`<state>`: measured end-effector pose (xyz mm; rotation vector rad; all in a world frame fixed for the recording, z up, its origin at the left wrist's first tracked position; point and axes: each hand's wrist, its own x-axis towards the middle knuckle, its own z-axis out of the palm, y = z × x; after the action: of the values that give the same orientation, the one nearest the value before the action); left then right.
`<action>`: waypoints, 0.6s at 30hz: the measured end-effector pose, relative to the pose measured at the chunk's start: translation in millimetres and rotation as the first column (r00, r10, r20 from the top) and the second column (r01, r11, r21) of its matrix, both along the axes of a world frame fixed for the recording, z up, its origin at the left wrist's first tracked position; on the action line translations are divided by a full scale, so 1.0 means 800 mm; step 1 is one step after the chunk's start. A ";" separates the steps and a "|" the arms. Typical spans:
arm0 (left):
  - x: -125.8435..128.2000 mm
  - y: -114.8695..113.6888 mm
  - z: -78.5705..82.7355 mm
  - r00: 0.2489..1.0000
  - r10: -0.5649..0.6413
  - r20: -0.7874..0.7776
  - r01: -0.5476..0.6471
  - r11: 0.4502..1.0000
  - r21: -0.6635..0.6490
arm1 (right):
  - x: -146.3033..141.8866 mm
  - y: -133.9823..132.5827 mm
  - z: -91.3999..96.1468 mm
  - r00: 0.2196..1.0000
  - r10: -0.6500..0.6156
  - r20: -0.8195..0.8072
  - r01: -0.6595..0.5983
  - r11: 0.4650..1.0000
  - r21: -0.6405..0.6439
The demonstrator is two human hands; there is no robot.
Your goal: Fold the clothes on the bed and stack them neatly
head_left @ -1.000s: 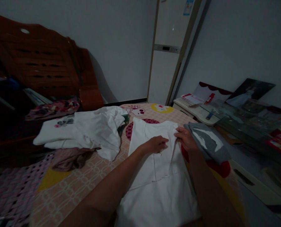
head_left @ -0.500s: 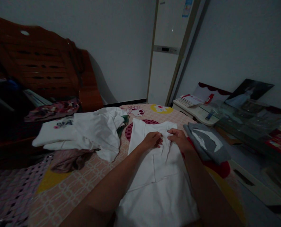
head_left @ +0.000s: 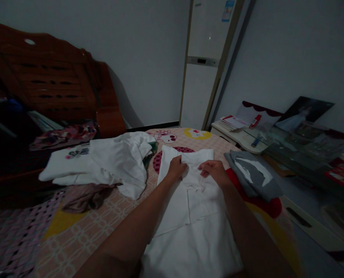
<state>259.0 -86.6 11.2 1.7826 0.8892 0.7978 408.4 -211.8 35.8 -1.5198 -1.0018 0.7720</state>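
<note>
A white garment [head_left: 189, 239] with stitched seams lies lengthwise before me on the round table, its far edge folded or bunched. My left hand [head_left: 177, 169] is closed on the cloth near the far end, left of its middle. Across from it, my right hand [head_left: 215, 170] has its fingers curled and pinched at the cloth on the right side. Small creases run between the two hands. The garment's exact kind is unclear.
A patterned cloth [head_left: 125, 216] covers the table. White clothes [head_left: 117, 162] lie heaped at left over a brownish cloth [head_left: 86, 197]. A folded grey garment [head_left: 251, 173] lies at right. Beyond are a wooden chair [head_left: 53, 85] and a glass-topped stand [head_left: 299, 148].
My left hand has moved left along the garment's far end, away from my right hand. My right hand has shifted slightly left. The bunched cloth between them has flattened.
</note>
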 end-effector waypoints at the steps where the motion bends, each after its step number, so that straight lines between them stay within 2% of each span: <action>1: -0.001 0.002 -0.001 0.999 -0.003 0.046 0.005 0.999 -0.045 | 0.006 0.001 -0.004 0.996 -0.091 -0.021 0.091 0.996 0.025; 3: -0.002 0.004 -0.004 0.995 -0.004 0.101 0.017 0.993 -0.120 | 0.016 0.002 -0.013 0.973 -0.219 -0.073 0.223 0.973 0.052; 5: -0.002 0.004 -0.007 0.994 -0.014 0.107 0.030 0.988 -0.151 | 0.025 0.002 -0.021 0.953 -0.277 -0.125 0.286 0.956 0.061; 11: -0.013 0.017 -0.002 0.995 0.045 0.085 -0.046 0.999 0.013 | 0.033 0.003 -0.030 0.905 -0.371 -0.209 0.395 0.915 0.085; 18: -0.031 0.039 -0.006 0.996 0.059 -0.072 -0.067 0.991 -0.115 | 0.037 0.002 -0.027 0.880 -0.445 -0.164 0.460 0.885 0.069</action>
<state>233.9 -55.4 6.3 1.6937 1.0219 0.7132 438.2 -210.5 13.9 -1.5034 -0.5343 0.4748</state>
